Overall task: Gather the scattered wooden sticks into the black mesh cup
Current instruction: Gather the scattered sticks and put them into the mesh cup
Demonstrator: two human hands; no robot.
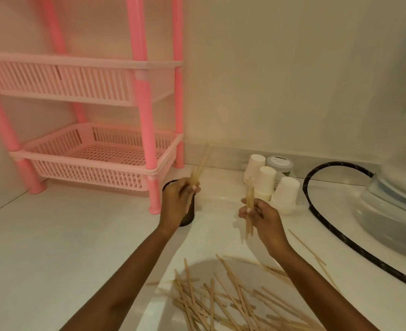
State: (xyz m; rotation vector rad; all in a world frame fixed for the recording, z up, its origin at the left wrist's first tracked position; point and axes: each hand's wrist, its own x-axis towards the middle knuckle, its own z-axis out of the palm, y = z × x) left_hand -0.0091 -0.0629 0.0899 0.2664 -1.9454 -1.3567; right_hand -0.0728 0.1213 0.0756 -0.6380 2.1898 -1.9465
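Left hand (179, 199) pinches thin pale wooden sticks (197, 173) over black mesh cup (189, 217), right hand (259, 215) at 3 o'clock grips more; tilted sticks could catch its rim, tipping it.

Wooden sticks and black mesh cup. Most of the thin, flat, pale wooden sticks (221, 304) lie crisscrossed in a loose heap on the white counter (54, 235) nearest me, with a few strays to the right. My left hand (179, 199) grips a first bundle (198, 170), upright and blurred. My right hand (259, 216) grips a second bundle (249, 199). The black mesh cup (187, 218) stands upright, largely hidden behind the left hand. I cannot tell whether any stick ends are inside it.
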